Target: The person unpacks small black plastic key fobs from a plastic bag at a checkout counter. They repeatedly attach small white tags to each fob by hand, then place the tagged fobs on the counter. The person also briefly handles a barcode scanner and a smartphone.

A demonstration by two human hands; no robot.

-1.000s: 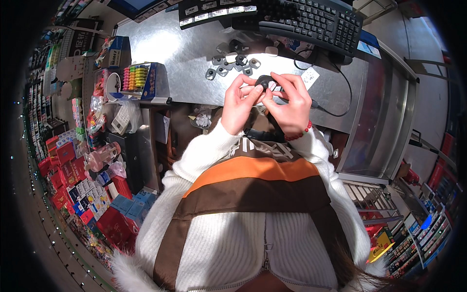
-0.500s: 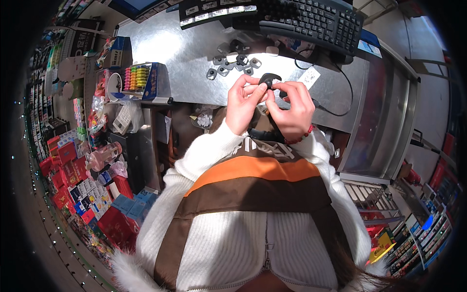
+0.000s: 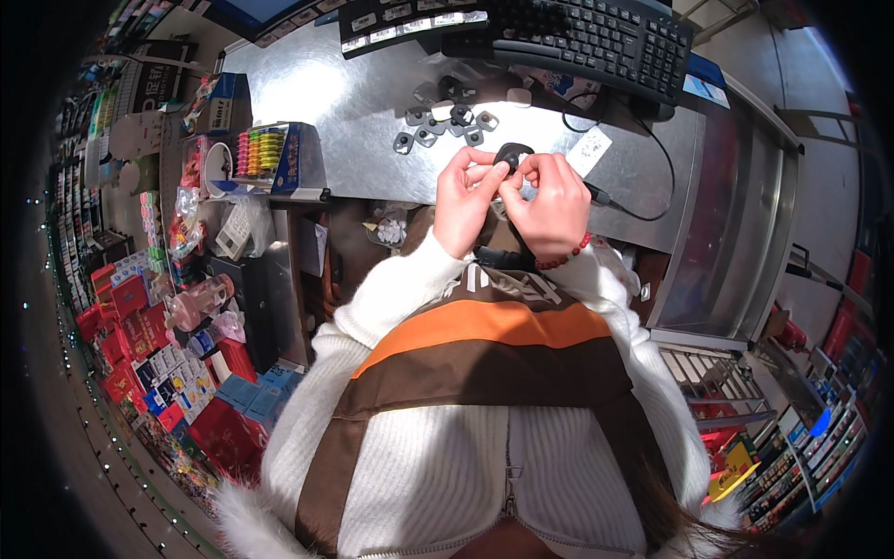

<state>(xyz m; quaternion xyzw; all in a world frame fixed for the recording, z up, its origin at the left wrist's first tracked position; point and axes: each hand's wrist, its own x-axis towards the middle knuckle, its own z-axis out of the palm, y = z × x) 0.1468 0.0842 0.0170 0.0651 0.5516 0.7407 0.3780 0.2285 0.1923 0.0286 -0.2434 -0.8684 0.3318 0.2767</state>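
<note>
Above the near edge of the counter, my left hand (image 3: pixel 463 197) pinches a small black rounded security tag (image 3: pixel 513 155) between thumb and fingers. My right hand (image 3: pixel 551 200), with a red bead bracelet at its wrist, is closed against the tag's right side. Its fingertips press together there, and what lies between them is hidden. Beyond my hands, several similar dark tags (image 3: pixel 425 136) with round knobs lie loosely grouped on the metal counter (image 3: pixel 372 154).
A black keyboard (image 3: pixel 596 42) stands at the back. Near my right hand a black cable (image 3: pixel 670 177) curves over the counter beside a white card (image 3: pixel 589 149). At the left are a display box of colourful rolls (image 3: pixel 261 152) and a pink bottle (image 3: pixel 202 302).
My right hand has moved slightly left and its fingers have closed in on the tag. The tag has turned a little. My left hand stays nearly in place.
</note>
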